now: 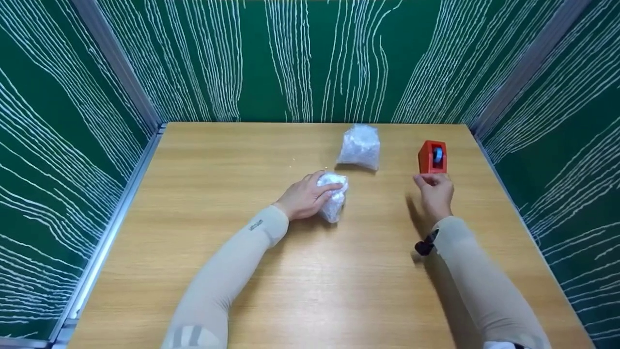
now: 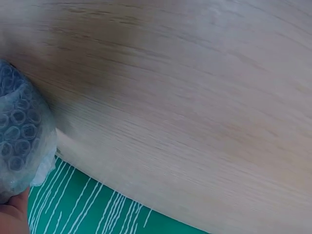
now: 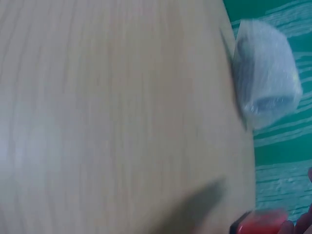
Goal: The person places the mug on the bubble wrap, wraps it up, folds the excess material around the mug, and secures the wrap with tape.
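My left hand (image 1: 306, 196) grips a small bundle of bubble wrap (image 1: 333, 208) on the table, thumb laid across its top. In the left wrist view the bubble wrap bundle (image 2: 22, 131) shows rows of round bubbles, with a fingertip (image 2: 17, 212) at its lower edge. My right hand (image 1: 437, 196) is at the near end of a red tape dispenser (image 1: 426, 155), thumb and fingers bent close together. Whether a strip of tape lies between them cannot be made out. The dispenser holds a blue-cored roll (image 1: 438, 155). In the right wrist view the red dispenser (image 3: 263, 222) is blurred.
A second, larger bubble wrap bundle (image 1: 361, 145) stands at the back of the wooden table (image 1: 232, 150), left of the dispenser. Tiny pale specks lie near the bundles. Green walls (image 1: 252, 63) with white wavy lines enclose the table's back and sides.
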Available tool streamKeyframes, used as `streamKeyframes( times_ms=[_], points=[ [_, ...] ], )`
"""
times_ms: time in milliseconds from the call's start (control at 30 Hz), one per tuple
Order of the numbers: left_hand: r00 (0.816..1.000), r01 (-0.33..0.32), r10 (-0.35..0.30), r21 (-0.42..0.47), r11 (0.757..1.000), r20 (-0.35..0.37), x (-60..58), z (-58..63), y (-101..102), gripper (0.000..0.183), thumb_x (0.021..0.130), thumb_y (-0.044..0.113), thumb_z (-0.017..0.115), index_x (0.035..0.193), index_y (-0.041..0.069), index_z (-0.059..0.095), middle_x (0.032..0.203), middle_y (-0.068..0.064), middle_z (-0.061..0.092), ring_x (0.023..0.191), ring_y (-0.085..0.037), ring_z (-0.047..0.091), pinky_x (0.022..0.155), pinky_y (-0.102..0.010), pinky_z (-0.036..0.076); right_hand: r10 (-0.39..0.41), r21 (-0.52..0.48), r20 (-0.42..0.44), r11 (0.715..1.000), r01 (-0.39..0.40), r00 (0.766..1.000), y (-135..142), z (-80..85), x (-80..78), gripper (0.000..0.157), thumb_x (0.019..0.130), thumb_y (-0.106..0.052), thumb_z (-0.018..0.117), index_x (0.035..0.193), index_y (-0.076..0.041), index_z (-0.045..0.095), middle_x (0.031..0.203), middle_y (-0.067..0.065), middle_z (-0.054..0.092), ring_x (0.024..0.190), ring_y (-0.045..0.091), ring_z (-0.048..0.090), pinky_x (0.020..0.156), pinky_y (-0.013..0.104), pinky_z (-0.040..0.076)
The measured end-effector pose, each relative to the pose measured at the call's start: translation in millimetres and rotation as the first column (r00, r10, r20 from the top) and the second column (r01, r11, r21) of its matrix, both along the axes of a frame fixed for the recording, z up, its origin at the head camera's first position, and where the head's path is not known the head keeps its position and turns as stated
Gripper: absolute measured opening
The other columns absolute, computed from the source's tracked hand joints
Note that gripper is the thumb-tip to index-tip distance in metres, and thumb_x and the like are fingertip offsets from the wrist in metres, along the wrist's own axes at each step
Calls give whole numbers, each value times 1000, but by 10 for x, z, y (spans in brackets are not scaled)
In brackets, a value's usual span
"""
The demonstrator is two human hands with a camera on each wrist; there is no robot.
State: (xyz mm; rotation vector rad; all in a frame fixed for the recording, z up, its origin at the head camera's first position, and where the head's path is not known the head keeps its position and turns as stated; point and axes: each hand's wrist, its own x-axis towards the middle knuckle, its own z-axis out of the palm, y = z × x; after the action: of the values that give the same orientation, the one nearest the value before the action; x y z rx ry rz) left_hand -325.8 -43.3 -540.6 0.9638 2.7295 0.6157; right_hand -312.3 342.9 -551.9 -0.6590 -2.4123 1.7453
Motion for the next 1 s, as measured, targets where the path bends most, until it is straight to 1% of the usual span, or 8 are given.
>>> streamKeyframes(
  times_ms=[67, 167, 300, 400, 600, 700, 833, 1000],
  points=[
    [1000, -4, 4, 8, 1000, 3, 2, 1, 4, 49, 116, 53, 31, 163, 51, 44, 180, -11, 23, 164, -36, 32, 131, -60, 33, 26, -1, -14, 1000, -26, 1000, -67, 26, 6, 48, 104, -47, 71, 137, -12, 71, 131, -5, 50, 130, 21, 43, 112, 37, 40],
    [1000, -1, 2, 10, 1000, -8, 5, 8, 13, 49, 115, 52, 33, 163, 49, 45, 180, -11, 25, 163, -35, 34, 131, -58, 35, 61, 34, -97, 998, -58, 993, -168, 42, 1, 46, 103, -43, 75, 133, -7, 75, 121, -5, 54, 116, 17, 46, 101, 32, 40],
    [1000, 0, 1, 14, 1000, -22, 0, 10, 19, 50, 115, 51, 34, 164, 45, 45, 179, -13, 27, 162, -36, 35, 129, -59, 36, 124, 112, -192, 988, -104, 974, -290, 54, -3, 43, 103, -36, 77, 127, 0, 77, 112, -4, 56, 104, 13, 48, 91, 28, 41],
    [1000, -12, 13, 29, 999, -7, -9, -2, 15, 52, 115, 51, 36, 166, 43, 43, 179, -14, 27, 163, -37, 33, 130, -60, 35, 162, 121, -193, 983, -140, 968, -372, 87, 2, 43, 103, -36, 76, 128, 0, 77, 111, -4, 56, 103, 13, 48, 90, 29, 40],
    [999, -44, 44, 66, 997, 3, -13, -17, 21, 60, 113, 53, 41, 169, 33, 36, 177, -9, 32, 164, -33, 34, 131, -58, 35, 225, 107, -159, 972, -210, 961, -532, 174, -1, 39, 103, -32, 77, 129, -2, 76, 115, -2, 58, 106, 15, 47, 90, 31, 40],
    [999, -54, 53, 82, 995, 5, -12, -12, 23, 64, 112, 53, 44, 170, 27, 34, 176, -7, 34, 164, -30, 34, 132, -56, 34, 263, 94, -160, 963, -251, 951, -619, 209, 0, 37, 102, -29, 77, 128, -3, 77, 119, 0, 60, 108, 16, 47, 90, 32, 42],
    [998, -65, 63, 124, 990, 24, -16, -5, 14, 65, 111, 52, 49, 169, 25, 37, 174, -5, 38, 163, -28, 36, 132, -54, 34, 324, 76, -179, 946, -315, 929, -728, 248, 5, 37, 102, -24, 77, 129, 0, 75, 127, 4, 59, 116, 21, 49, 95, 34, 44],
    [994, -96, 82, 204, 974, 73, -30, -27, -6, 62, 110, 50, 57, 166, 29, 43, 172, -1, 42, 161, -26, 39, 133, -51, 34, 402, 36, -195, 914, -403, 895, -852, 290, 10, 37, 102, -15, 75, 135, 1, 71, 140, 10, 57, 133, 31, 49, 105, 35, 47]
  ],
)
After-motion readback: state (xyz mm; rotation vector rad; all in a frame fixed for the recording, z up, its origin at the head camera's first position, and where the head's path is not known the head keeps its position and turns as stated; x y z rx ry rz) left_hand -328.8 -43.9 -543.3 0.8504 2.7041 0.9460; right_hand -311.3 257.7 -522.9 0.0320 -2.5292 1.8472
